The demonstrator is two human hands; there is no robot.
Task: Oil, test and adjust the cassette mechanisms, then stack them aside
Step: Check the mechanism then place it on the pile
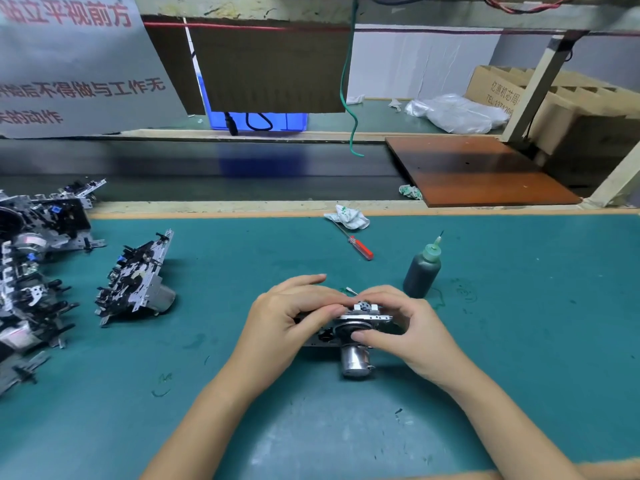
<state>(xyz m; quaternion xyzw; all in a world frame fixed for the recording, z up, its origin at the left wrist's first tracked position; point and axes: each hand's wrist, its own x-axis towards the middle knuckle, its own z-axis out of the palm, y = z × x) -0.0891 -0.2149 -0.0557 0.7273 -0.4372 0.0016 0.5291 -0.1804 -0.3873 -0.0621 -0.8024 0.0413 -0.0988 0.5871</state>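
A metal cassette mechanism [356, 323] with a silver motor can at its near side sits on the green mat [519, 341] in the middle. My left hand [291, 317] grips its left end, fingers curled over the top. My right hand [405, 320] holds its right end, thumb on the dark flywheel. A dark green oil bottle [422, 270] with a thin nozzle stands just right of it. One finished mechanism [138, 280] lies alone to the left. A heap of mechanisms [34, 258] fills the far left edge.
A red-handled screwdriver [360, 245] lies behind the hands, next to a crumpled cloth [348, 216]. A black conveyor belt [207, 171] runs across behind the mat. A brown board [474, 171], cardboard boxes [554, 105] and a hanging green cable [349, 98] are farther back.
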